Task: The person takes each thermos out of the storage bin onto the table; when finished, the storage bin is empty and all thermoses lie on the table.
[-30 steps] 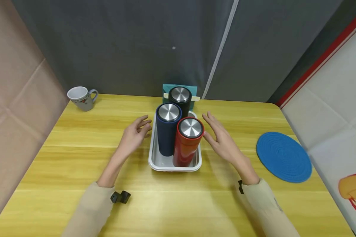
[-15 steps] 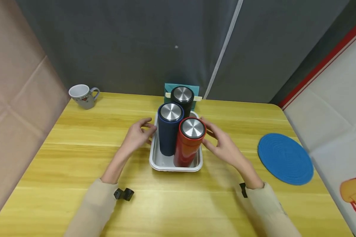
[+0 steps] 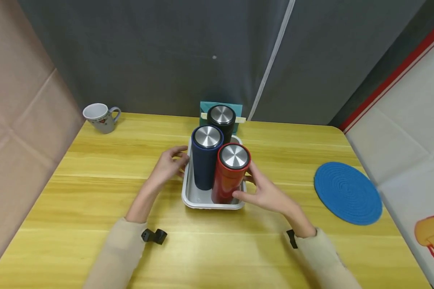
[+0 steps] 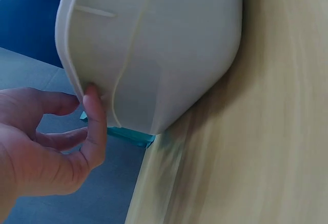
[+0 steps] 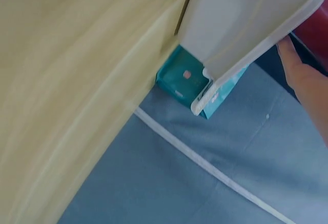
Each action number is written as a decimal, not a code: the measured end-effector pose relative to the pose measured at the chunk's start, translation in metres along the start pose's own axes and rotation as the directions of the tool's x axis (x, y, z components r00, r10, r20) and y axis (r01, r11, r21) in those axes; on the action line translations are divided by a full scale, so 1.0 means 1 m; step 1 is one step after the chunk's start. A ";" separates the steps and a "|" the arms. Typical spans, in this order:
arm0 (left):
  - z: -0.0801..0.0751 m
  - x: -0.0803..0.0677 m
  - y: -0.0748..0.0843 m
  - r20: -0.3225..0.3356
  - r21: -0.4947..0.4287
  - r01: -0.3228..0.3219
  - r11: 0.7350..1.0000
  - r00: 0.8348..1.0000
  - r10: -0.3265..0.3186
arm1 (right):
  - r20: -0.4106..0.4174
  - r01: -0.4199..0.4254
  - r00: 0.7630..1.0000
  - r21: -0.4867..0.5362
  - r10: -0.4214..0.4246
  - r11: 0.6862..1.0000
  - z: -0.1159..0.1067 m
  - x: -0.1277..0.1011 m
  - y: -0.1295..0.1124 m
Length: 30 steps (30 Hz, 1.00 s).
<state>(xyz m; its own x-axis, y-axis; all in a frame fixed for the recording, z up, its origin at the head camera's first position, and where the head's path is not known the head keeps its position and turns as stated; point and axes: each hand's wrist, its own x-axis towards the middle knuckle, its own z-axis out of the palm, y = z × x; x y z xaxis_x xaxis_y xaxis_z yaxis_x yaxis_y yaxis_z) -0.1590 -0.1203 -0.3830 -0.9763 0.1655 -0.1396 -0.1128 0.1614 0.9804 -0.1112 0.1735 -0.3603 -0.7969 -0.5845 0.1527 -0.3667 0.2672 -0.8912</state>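
A white tray [image 3: 211,206] stands mid-table holding three thermos bottles with steel lids. The navy bottle [image 3: 204,168] is on the left, the red bottle [image 3: 225,181] at front right, and the black bottle [image 3: 225,127] at the back. My left hand [image 3: 167,164] pinches the tray's left rim, thumb and finger on either side of it in the left wrist view. Around the red bottle curls my right hand [image 3: 268,193], its thumb low on the front and its fingers at the right side. In the right wrist view only one finger [image 5: 294,62] shows, past the rim.
Behind the tray stands a teal box [image 3: 236,109] with a pale strip, against the grey curtain [image 3: 159,60]. A patterned mug [image 3: 103,119] is at the back left corner. A round blue mat [image 3: 348,193] lies on the wooden table [image 3: 217,253] at right.
My left hand has moved in to the tray's left rim. My right hand has come lower and nearer, its thumb now at the red bottle's front. Tray and bottles stay in place.
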 end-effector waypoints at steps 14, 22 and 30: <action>0.001 0.004 -0.010 -0.002 -0.068 0.025 0.997 1.000 -0.025 | -0.184 0.014 0.983 0.022 -0.010 1.000 0.018 0.003 0.002; -0.002 0.003 -0.010 0.006 -0.104 0.032 0.994 0.999 -0.032 | -0.217 0.001 0.976 0.019 0.004 1.000 0.019 0.005 0.000; -0.003 0.005 -0.011 0.017 -0.094 0.036 0.995 0.999 -0.035 | -0.246 0.045 0.969 0.040 -0.033 0.998 0.021 0.004 0.003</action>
<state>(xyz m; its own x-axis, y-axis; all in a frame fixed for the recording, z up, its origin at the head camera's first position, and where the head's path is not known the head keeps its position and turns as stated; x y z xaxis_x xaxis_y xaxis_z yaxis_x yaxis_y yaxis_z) -0.1628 -0.1242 -0.3939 -0.9684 0.1764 -0.1762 -0.1652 0.0751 0.9834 -0.1052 0.1558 -0.3713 -0.8777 -0.3870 0.2826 -0.3823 0.2099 -0.8999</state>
